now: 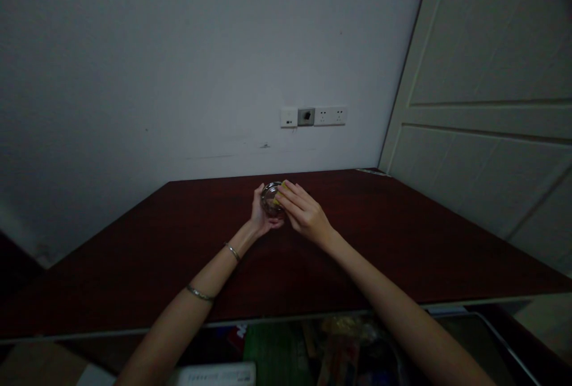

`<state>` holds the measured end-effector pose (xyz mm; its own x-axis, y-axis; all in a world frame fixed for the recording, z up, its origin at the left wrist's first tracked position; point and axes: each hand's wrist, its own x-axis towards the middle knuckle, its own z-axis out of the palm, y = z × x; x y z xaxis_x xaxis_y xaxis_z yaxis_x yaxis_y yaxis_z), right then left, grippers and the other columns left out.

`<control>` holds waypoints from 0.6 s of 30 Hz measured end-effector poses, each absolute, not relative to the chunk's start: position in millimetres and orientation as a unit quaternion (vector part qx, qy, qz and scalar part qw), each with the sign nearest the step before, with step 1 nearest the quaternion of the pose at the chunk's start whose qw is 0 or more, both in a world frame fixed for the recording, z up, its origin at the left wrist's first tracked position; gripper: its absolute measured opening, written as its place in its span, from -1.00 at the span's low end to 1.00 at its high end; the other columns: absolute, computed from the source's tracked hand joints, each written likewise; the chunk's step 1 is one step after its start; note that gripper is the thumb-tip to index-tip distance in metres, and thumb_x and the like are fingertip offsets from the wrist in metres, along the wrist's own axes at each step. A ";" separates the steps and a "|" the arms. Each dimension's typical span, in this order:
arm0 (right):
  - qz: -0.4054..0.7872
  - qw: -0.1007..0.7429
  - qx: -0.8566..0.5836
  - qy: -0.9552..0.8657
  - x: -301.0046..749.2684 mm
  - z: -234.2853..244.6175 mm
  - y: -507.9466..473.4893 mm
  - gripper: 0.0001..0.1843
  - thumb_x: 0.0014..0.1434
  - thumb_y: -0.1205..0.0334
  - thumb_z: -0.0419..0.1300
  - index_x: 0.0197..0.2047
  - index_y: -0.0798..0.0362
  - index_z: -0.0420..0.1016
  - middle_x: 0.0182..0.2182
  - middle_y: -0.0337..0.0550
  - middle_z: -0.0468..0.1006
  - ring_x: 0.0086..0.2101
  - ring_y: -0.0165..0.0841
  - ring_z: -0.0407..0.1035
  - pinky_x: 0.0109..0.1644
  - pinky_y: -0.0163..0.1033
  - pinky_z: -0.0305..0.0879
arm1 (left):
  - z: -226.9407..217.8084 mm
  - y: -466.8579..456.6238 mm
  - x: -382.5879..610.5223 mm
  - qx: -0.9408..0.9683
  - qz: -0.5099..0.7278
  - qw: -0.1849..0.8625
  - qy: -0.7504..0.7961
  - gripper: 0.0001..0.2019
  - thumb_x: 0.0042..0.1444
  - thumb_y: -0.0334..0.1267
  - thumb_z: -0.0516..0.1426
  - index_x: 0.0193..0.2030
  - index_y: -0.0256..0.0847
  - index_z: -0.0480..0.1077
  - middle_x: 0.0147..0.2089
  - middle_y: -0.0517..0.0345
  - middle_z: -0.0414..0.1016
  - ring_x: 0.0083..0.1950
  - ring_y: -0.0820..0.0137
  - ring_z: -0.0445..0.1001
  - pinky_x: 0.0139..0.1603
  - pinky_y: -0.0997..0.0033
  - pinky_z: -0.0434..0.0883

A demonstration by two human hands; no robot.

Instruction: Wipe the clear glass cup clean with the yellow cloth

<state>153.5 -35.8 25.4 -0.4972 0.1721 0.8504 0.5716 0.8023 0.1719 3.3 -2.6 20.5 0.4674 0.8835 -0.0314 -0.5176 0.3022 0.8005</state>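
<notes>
Above the dark red tabletop [179,243], my left hand [260,214] grips a small, clear, round glass bowl [269,196] from its left side and underneath. The bowl is tilted so its round mouth faces me. My right hand [307,212] presses a yellow sponge [277,199] against the bowl's right side, fingers held together over it. Most of the sponge is hidden behind those fingers. Two bangles [232,251] circle my left forearm.
Behind the table rises a pale wall with sockets [329,115]. A light panelled door [482,106] borders the right side. Below the table's front edge, an open space holds a green item [274,353], a white box [217,374] and several jumbled things.
</notes>
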 end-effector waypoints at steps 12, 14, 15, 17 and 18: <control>-0.215 0.432 -0.210 -0.850 129.8 19.8 -46.6 -0.56 0.15 0.47 -0.03 0.11 0.14 0.28 0.11 -0.02 0.30 0.20 -0.26 0.01 0.22 -0.01 0.12 | 23.6 -3.1 8.8 0.342 0.532 0.748 0.203 -0.49 -0.06 0.17 -0.01 -0.43 -0.34 0.42 -0.49 0.01 0.49 -0.50 0.38 0.45 -0.54 0.47 0.35; -0.202 0.456 -0.235 -0.834 132.4 27.3 -38.2 -0.56 0.15 0.46 -0.02 0.11 0.13 0.28 0.11 -0.02 0.30 0.19 -0.26 0.02 0.22 -0.01 0.12 | 21.3 -3.1 8.7 0.345 0.524 0.745 0.227 -0.50 -0.06 0.20 -0.02 -0.51 -0.28 0.37 -0.62 0.12 0.40 -0.66 0.47 0.33 -0.71 0.53 0.20; -0.196 0.475 -0.249 -0.821 133.6 30.8 -33.8 -0.56 0.15 0.45 -0.02 0.11 0.11 0.28 0.11 -0.03 0.31 0.19 -0.26 0.02 0.22 0.00 0.12 | 20.5 -3.2 8.9 0.353 0.509 0.747 0.241 -0.48 -0.07 0.22 -0.04 -0.57 -0.26 0.33 -0.69 0.16 0.32 -0.74 0.51 0.22 -0.77 0.54 0.11; -0.186 0.515 -0.273 -0.791 134.9 35.8 -26.7 -0.56 0.16 0.44 -0.02 0.12 0.06 0.27 0.11 -0.07 0.31 0.19 -0.26 0.03 0.22 0.02 0.12 | 19.9 -3.9 9.9 0.369 0.481 0.753 0.257 -0.44 -0.07 0.28 -0.09 -0.65 -0.24 0.24 -0.77 0.22 0.21 -0.83 0.56 0.04 -0.82 0.54 -0.03; -0.185 0.527 -0.279 -0.781 134.7 36.8 -24.9 -0.55 0.16 0.44 -0.02 0.12 0.04 0.27 0.11 -0.08 0.31 0.19 -0.26 0.03 0.22 0.04 0.12 | 20.1 -4.4 10.7 0.374 0.474 0.753 0.260 -0.43 -0.07 0.29 -0.11 -0.66 -0.23 0.22 -0.78 0.22 0.18 -0.84 0.56 0.00 -0.83 0.54 -0.06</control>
